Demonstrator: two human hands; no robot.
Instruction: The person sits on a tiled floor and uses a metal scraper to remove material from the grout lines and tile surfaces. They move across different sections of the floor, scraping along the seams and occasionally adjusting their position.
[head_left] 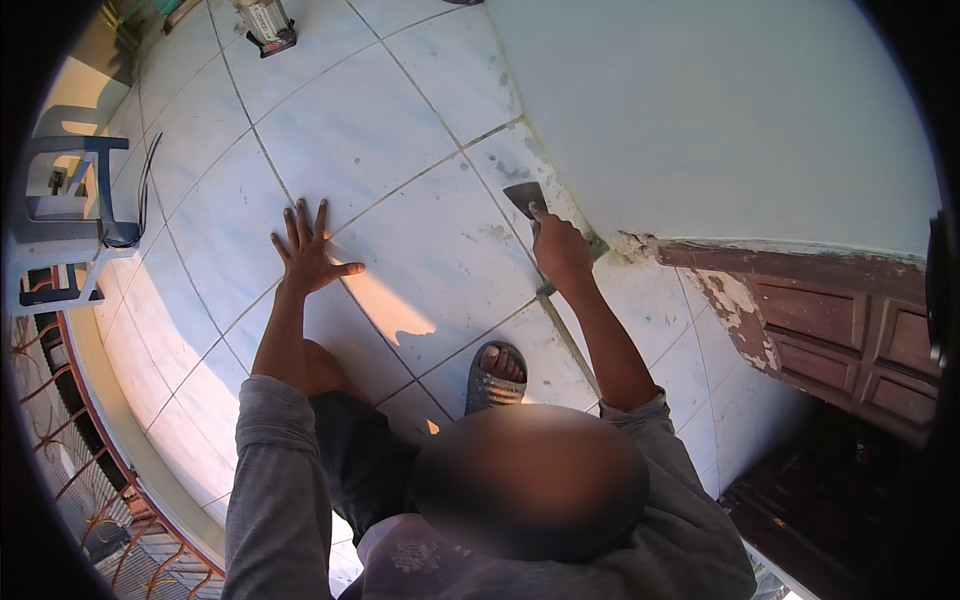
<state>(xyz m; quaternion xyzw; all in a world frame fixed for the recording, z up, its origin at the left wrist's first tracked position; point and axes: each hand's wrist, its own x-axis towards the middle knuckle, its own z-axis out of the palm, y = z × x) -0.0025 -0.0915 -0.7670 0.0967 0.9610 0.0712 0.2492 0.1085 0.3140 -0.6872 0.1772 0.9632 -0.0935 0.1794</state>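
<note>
My left hand point(308, 258) is spread flat on the white tiled floor point(400, 180), fingers apart, holding nothing. In my right hand point(563, 250) is a putty knife point(524, 198) with a wide dark blade, gripped by its handle. The blade is at the floor by the foot of the pale wall, near grey spots and residue point(495, 234) on the tile. My fingers hide most of the handle. Whether the blade's edge touches the tile, I cannot tell.
The pale wall point(720, 110) rises at the right, its lower corner crumbling beside a worn brown panelled door point(810, 310). A blue plastic stool point(85, 200) stands at the left, above a rusty railing point(100, 455). A packet point(265, 25) sits at the far end. My sandalled foot point(497, 372) is close by.
</note>
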